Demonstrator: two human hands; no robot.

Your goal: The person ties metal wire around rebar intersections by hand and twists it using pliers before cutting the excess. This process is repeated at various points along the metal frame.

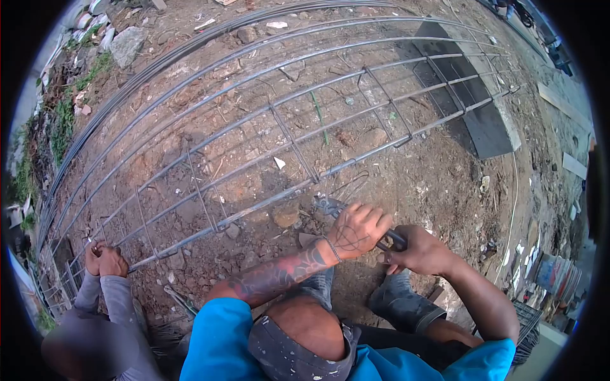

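Note:
A steel rebar cage (267,202), made of long bars joined by square stirrups, stretches across the ground before me. My left hand (361,230), on a tattooed forearm, is closed round pincers (329,206) with dark handles. Their metal head points left, just below the cage's nearest bar, close to a thin loop of wire (351,183). Whether the jaws touch anything I cannot make out. My right hand (416,249) is closed round the dark handle end (395,240), right of my left hand. The fingers partly cover the handles.
At left, a co-worker in grey sleeves (117,295) has both hands at the cage's bars. Loose long bars (146,75) curve behind it. A dark board (489,130) lies under its right end. Rubble covers the soil; my boot (406,303) stands below my hands.

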